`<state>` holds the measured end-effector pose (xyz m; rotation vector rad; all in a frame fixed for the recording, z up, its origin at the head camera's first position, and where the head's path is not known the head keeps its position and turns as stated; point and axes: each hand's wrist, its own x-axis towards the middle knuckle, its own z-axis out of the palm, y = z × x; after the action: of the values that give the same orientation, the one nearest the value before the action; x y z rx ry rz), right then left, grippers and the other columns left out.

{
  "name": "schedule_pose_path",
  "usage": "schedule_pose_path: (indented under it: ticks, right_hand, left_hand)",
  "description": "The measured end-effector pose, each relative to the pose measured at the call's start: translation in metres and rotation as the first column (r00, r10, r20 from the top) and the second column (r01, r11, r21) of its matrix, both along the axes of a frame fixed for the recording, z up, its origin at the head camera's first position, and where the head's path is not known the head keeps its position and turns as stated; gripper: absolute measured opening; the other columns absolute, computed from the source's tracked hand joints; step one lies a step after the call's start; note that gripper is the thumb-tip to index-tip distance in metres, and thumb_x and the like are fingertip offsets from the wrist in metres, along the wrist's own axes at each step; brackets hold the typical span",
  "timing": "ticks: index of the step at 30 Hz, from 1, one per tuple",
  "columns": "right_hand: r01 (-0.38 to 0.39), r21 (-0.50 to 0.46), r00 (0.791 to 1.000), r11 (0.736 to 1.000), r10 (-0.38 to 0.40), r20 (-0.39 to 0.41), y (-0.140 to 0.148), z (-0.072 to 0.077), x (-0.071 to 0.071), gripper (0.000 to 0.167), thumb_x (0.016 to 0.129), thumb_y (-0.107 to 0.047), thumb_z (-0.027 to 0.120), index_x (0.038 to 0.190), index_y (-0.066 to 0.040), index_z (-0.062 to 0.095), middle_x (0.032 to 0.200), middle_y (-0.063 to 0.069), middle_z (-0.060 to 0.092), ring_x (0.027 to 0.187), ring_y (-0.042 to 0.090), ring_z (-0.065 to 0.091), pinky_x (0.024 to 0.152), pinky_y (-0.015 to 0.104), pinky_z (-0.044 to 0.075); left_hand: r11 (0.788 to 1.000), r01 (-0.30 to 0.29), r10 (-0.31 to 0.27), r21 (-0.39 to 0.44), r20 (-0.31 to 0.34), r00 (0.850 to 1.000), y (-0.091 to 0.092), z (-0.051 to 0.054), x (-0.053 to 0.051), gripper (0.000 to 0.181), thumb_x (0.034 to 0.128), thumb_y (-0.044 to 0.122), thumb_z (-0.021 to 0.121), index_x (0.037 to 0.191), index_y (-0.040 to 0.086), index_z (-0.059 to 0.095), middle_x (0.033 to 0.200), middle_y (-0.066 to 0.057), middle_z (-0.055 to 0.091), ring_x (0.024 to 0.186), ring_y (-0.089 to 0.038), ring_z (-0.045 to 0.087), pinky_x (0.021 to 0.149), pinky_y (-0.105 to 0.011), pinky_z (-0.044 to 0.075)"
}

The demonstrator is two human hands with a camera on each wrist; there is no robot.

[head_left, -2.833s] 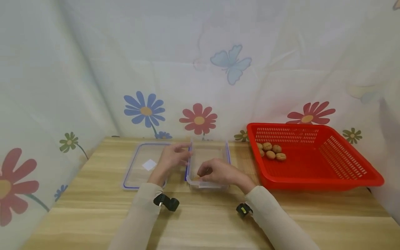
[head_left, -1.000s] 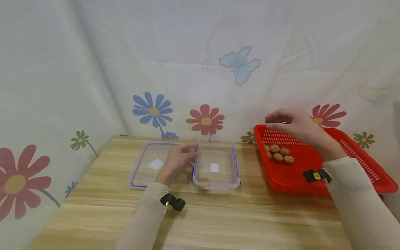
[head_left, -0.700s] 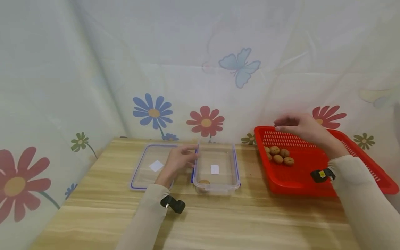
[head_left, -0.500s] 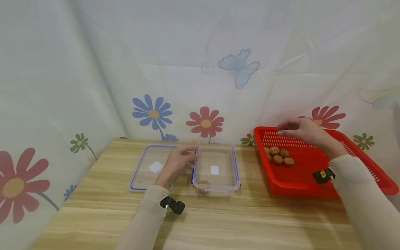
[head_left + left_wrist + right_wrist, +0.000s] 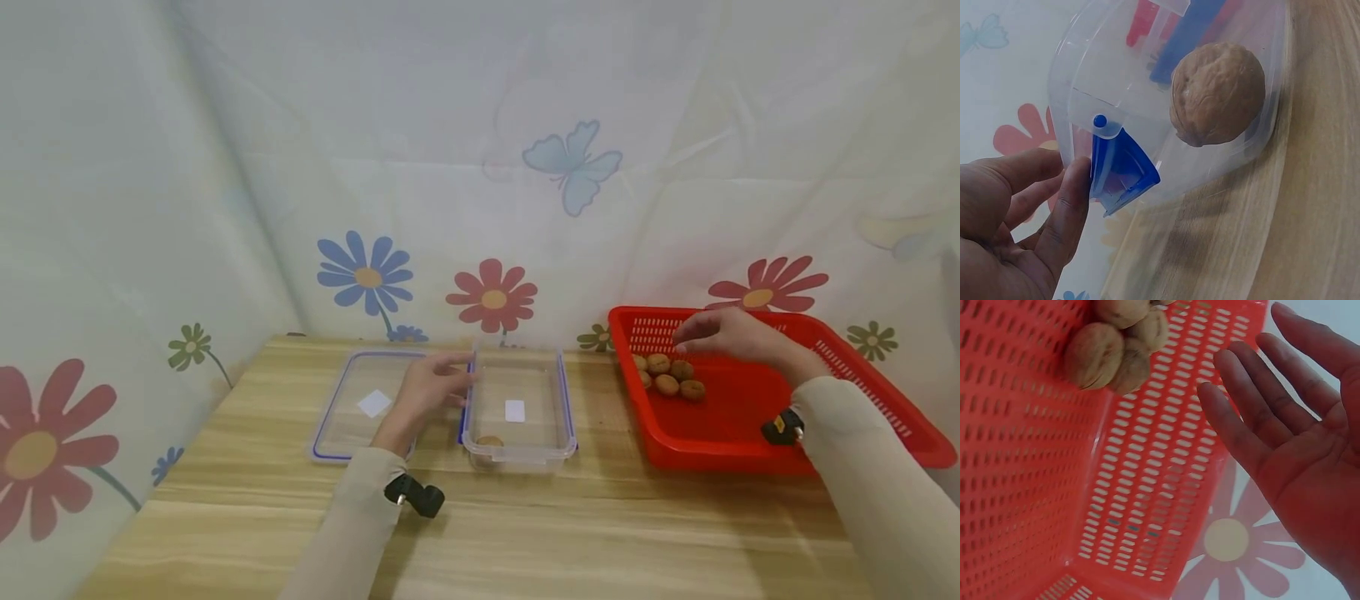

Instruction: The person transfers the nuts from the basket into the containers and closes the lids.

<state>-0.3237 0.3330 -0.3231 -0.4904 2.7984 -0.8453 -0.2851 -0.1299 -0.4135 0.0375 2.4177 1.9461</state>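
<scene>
My left hand [image 5: 427, 390] touches the left side of a clear plastic box [image 5: 519, 454]; in the left wrist view its fingertips [image 5: 1079, 172] rest by a blue clip [image 5: 1124, 172]. One walnut [image 5: 1217, 94] lies inside the box, at its near left corner in the head view. My right hand [image 5: 731, 335] hovers over the red basket [image 5: 720, 442], fingers loosely bent and holding nothing. Several walnuts [image 5: 667, 384] lie at the basket's left side, below and left of that hand. In the right wrist view the palm [image 5: 1316, 469] faces the walnuts [image 5: 1094, 356] without touching them.
A clear lid with a blue seal [image 5: 330, 454] lies flat left of the box, partly behind my left hand. A white label [image 5: 514, 411] shows in the box. Behind the wooden table [image 5: 480, 533] hangs a flowered cloth [image 5: 420, 167].
My right hand has left the box, where a walnut now lies, and moved right to the basket, sinking lower over it. My left hand has stayed at the box's side. The head view has shifted slightly.
</scene>
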Motion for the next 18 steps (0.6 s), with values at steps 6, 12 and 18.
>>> schedule_pose_path:
  ticks: [6,12,18]
  right_hand:
    - [-0.032,0.046,0.998,0.998,0.030,0.061,0.004,-0.009,-0.003,0.042,0.098,-0.019,0.078,0.134,0.000,0.068,0.129,0.017,0.071,0.113,0.032,0.065,0.100,0.060,0.058]
    - [-0.077,0.075,0.994,0.994,0.071,0.084,0.006,-0.015,-0.007,0.038,0.097,-0.018,0.079,0.130,0.000,0.071,0.128,0.017,0.071,0.110,0.029,0.064,0.101,0.063,0.056]
    - [-0.093,0.080,0.987,0.992,0.082,0.136,0.009,-0.021,-0.011,0.035,0.096,-0.017,0.079,0.127,-0.001,0.074,0.126,0.017,0.072,0.110,0.028,0.065,0.103,0.064,0.055]
  left_hand:
    - [1.000,-0.002,0.002,0.008,0.005,1.000,0.001,-0.001,0.000,0.040,0.0985,0.009,0.077,0.138,0.007,0.070,0.116,-0.017,0.075,0.087,-0.025,0.075,0.075,-0.033,0.066]
    - [1.000,-0.006,0.006,0.007,0.010,1.000,0.000,-0.002,-0.001,0.041,0.0988,0.010,0.077,0.139,0.008,0.071,0.117,-0.017,0.075,0.088,-0.025,0.075,0.076,-0.034,0.066]
    - [1.000,-0.008,0.008,-0.002,0.011,1.000,0.000,-0.002,-0.001,0.040,0.0992,0.011,0.077,0.139,0.008,0.071,0.117,-0.016,0.075,0.086,-0.024,0.074,0.076,-0.034,0.066]
